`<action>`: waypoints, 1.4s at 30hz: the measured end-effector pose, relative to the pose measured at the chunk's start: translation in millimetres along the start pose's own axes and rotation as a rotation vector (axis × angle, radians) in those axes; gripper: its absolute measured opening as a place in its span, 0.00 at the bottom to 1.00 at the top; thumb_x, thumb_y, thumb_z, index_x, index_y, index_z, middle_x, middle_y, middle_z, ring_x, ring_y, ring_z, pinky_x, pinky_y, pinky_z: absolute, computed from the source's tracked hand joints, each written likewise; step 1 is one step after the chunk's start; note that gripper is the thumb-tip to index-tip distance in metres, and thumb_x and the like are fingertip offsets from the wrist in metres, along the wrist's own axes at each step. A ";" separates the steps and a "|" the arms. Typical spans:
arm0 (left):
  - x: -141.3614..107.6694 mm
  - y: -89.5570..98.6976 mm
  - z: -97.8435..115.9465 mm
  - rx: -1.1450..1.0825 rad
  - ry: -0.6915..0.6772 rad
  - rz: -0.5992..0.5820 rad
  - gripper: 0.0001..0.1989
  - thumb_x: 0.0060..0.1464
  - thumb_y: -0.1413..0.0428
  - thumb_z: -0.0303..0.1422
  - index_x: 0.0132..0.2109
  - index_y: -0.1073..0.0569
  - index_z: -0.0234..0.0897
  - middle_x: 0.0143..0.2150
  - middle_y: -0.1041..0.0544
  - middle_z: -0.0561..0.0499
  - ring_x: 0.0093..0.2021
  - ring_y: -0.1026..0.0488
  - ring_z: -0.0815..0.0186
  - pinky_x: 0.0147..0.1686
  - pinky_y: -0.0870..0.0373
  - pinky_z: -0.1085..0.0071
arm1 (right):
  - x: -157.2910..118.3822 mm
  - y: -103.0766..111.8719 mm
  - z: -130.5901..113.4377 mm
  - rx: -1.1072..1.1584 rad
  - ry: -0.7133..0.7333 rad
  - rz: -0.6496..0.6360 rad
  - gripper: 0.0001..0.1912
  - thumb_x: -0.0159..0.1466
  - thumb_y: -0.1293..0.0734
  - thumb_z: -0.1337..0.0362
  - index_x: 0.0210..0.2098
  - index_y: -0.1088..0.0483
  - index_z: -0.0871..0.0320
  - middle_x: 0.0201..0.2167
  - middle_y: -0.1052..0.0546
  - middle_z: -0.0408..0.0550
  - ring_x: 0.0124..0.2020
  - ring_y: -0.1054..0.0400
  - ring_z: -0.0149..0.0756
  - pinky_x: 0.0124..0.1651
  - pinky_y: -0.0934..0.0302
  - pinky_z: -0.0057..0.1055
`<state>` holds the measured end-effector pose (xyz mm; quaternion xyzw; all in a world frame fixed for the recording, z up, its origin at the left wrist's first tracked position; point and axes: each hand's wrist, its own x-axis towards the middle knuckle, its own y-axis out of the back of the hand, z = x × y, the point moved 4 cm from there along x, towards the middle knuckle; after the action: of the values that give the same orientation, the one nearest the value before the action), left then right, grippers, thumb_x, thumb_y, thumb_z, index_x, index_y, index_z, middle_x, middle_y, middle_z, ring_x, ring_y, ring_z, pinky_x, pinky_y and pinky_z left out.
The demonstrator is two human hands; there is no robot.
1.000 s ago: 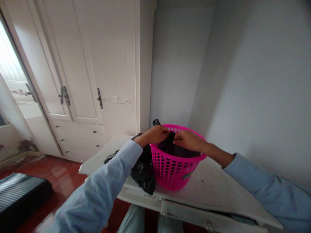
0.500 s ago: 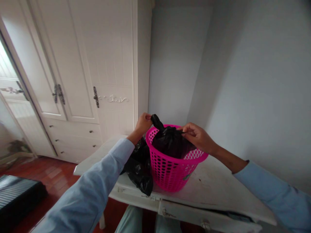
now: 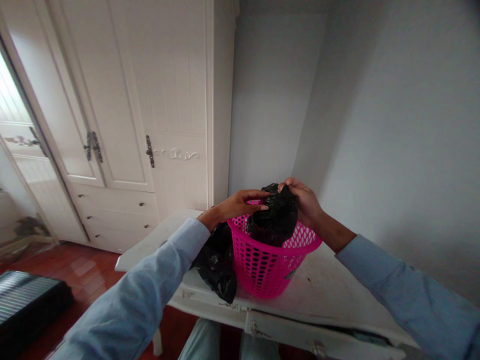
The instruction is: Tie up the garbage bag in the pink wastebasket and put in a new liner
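Observation:
A pink perforated basket (image 3: 268, 262) stands upright on the white table. Bunched black plastic bag (image 3: 279, 217) rises out of its mouth. My right hand (image 3: 303, 200) grips the top of this bag with fingers and thumb pressed together, above the basket's right side. From the left, my left hand (image 3: 245, 204) reaches over the rim, thumb and fingers pinching the bag's left side. A second black plastic heap (image 3: 217, 265) lies on the table against the basket's left side. What the bag holds inside the basket is hidden.
The white table (image 3: 337, 290) has a drawer front along its near edge. A white wardrobe (image 3: 176, 100) stands behind on the left, beside a grey wall. A dark ribbed-top object (image 3: 30, 305) lies on the red floor at lower left.
The black bag has been lifted higher above the rim and bunched up. My left hand has moved right and now pinches its side; my right hand has shifted slightly up around its top.

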<state>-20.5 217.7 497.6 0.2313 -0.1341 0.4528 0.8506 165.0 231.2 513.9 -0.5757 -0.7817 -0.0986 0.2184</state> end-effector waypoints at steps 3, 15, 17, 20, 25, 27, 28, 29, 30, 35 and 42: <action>-2.7 -8.9 6.6 0.147 -0.062 0.077 0.22 0.49 0.32 0.38 0.52 0.20 0.38 0.55 0.22 0.42 0.53 0.24 0.57 0.52 0.26 0.61 | 0.3 0.8 3.7 0.026 -0.052 0.034 0.14 0.47 0.32 0.67 0.32 0.39 0.51 0.27 0.29 0.39 0.29 0.34 0.34 0.37 0.37 0.32; -20.8 3.9 2.7 0.618 -0.126 0.343 0.07 0.60 0.42 0.35 0.39 0.20 0.38 0.47 0.24 0.45 0.49 0.27 0.59 0.51 0.28 0.62 | -24.7 8.5 -10.5 -0.312 0.043 -0.284 0.19 0.54 0.29 0.62 0.45 0.25 0.56 0.48 0.20 0.51 0.49 0.27 0.41 0.55 0.34 0.40; -25.0 -2.5 8.5 0.597 -0.149 0.293 0.10 0.62 0.44 0.35 0.46 0.20 0.38 0.48 0.22 0.44 0.51 0.26 0.58 0.54 0.30 0.60 | -31.2 7.6 -15.4 -0.466 0.087 -0.319 0.21 0.55 0.27 0.59 0.48 0.26 0.56 0.49 0.20 0.53 0.49 0.27 0.42 0.55 0.33 0.41; -28.3 -19.8 22.1 0.561 -0.214 0.150 0.18 0.63 0.43 0.37 0.57 0.25 0.40 0.55 0.22 0.43 0.57 0.27 0.58 0.59 0.33 0.61 | -36.3 -0.6 -18.8 -0.592 0.141 -0.325 0.16 0.57 0.28 0.60 0.44 0.25 0.57 0.43 0.19 0.52 0.46 0.25 0.41 0.53 0.32 0.41; -31.1 -31.2 34.3 0.721 -0.225 0.026 0.09 0.61 0.40 0.37 0.45 0.20 0.40 0.47 0.17 0.46 0.51 0.24 0.59 0.57 0.33 0.63 | -34.9 -6.6 -15.7 -0.624 0.161 -0.272 0.09 0.56 0.30 0.60 0.37 0.25 0.56 0.36 0.19 0.49 0.39 0.24 0.40 0.48 0.30 0.40; -35.7 -20.4 35.6 0.806 -0.187 0.145 0.06 0.61 0.41 0.35 0.40 0.20 0.39 0.42 0.17 0.47 0.46 0.23 0.60 0.53 0.32 0.63 | -32.2 5.2 -13.0 -0.637 0.143 -0.227 0.09 0.56 0.31 0.60 0.36 0.26 0.56 0.35 0.20 0.48 0.37 0.25 0.39 0.46 0.30 0.40; -39.5 -12.7 35.5 0.823 -0.154 0.225 0.06 0.61 0.42 0.35 0.38 0.21 0.39 0.40 0.18 0.47 0.44 0.23 0.60 0.50 0.31 0.64 | -30.7 15.1 -11.9 -0.654 0.129 -0.193 0.09 0.55 0.31 0.61 0.35 0.26 0.55 0.34 0.20 0.48 0.36 0.25 0.39 0.46 0.30 0.40; -44.4 -4.4 34.6 0.816 -0.114 0.301 0.07 0.62 0.43 0.35 0.37 0.22 0.39 0.38 0.18 0.48 0.42 0.24 0.61 0.47 0.30 0.65 | -29.6 27.1 -11.1 -0.678 0.112 -0.155 0.08 0.55 0.32 0.61 0.34 0.26 0.55 0.33 0.20 0.48 0.36 0.25 0.40 0.46 0.30 0.42; -50.0 3.5 32.9 0.789 -0.069 0.363 0.08 0.62 0.43 0.37 0.37 0.23 0.39 0.36 0.19 0.49 0.39 0.24 0.62 0.43 0.30 0.67 | -29.1 40.1 -10.9 -0.710 0.096 -0.119 0.08 0.54 0.31 0.61 0.34 0.26 0.55 0.32 0.20 0.48 0.36 0.25 0.41 0.48 0.30 0.43; -73.2 19.5 27.2 0.590 -0.005 0.494 0.12 0.63 0.47 0.41 0.40 0.26 0.38 0.36 0.21 0.51 0.37 0.24 0.64 0.39 0.29 0.69 | -37.1 83.2 -17.9 -0.792 0.093 -0.078 0.13 0.53 0.31 0.61 0.38 0.25 0.55 0.41 0.18 0.52 0.48 0.24 0.48 0.60 0.35 0.51; -54.3 -16.5 44.0 0.803 -0.051 0.370 0.24 0.54 0.37 0.40 0.56 0.27 0.40 0.53 0.20 0.44 0.53 0.24 0.54 0.56 0.31 0.58 | -36.1 36.9 -25.8 -0.816 0.177 -0.098 0.35 0.57 0.27 0.52 0.61 0.34 0.54 0.63 0.28 0.60 0.62 0.32 0.53 0.66 0.42 0.56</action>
<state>-37.6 148.7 507.1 0.5265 -0.0075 0.6078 0.5944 214.4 201.5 516.8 -0.5667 -0.6831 -0.4595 0.0340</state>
